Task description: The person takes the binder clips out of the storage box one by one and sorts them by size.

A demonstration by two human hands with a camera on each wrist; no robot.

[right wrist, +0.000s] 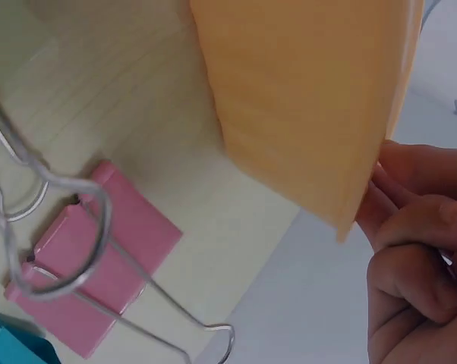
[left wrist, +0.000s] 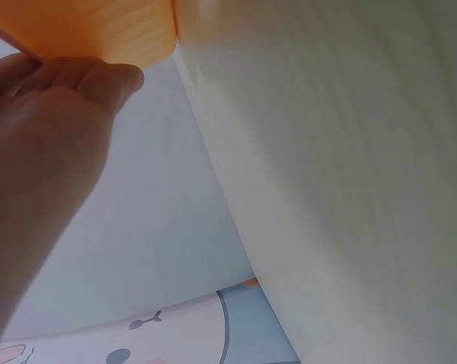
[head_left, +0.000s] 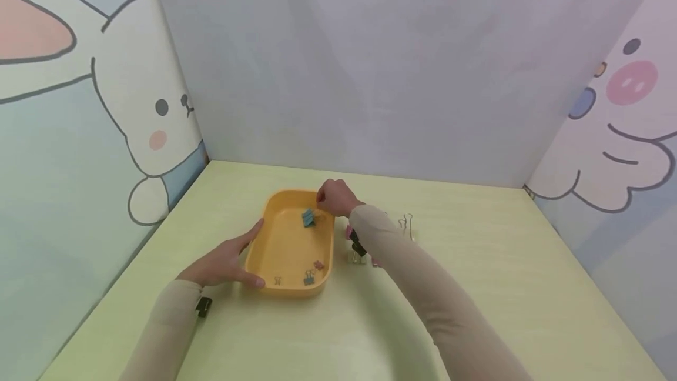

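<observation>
Yellow-green desk point(head_left: 539, 287) carried the tray point(head_left: 285, 246): probably light, stiff, best taken by opposite walls. Left hand point(head_left: 224, 260) spread against its left side; right hand point(head_left: 338, 197) curled by its far-right corner, grip unclear.

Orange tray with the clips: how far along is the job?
Apparently done: teal clips and a small pink clip lie inside the orange tray. In hand: the left hand holds the tray; the right hand is at its far right corner, any held item hidden. Likely left: the pink clips and black clips outside the tray.
</observation>
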